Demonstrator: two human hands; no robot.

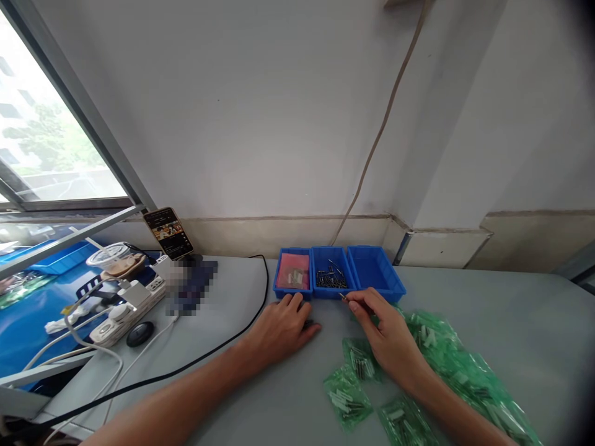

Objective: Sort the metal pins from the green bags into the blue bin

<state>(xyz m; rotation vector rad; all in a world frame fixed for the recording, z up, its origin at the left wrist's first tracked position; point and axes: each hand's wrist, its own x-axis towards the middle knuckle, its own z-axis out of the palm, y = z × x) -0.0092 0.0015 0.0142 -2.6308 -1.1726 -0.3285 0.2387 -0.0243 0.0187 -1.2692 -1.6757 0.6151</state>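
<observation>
My right hand (388, 337) pinches a small, thin metal screw (343, 297) between thumb and fingertips, at the front edge of the middle blue bin (331, 293). Dark screws (330, 277) lie heaped inside that bin. My left hand (283, 325) rests on the table in front of the left blue bin (292, 293), its thumb apart from the bent fingers. Something small and dark (307, 324) shows beneath it, too hidden to name. A pink bag (294, 267) with pale pieces lies in the left bin. The right blue bin (375, 269) holds nothing visible.
Small green bags of hardware (346, 396) lie between my forearms, with a larger green bag pile (465, 371) to the right. A black cable (223, 347) crosses the table. At the left are a power strip (132, 313), a black mouse (140, 334) and a propped phone (168, 233).
</observation>
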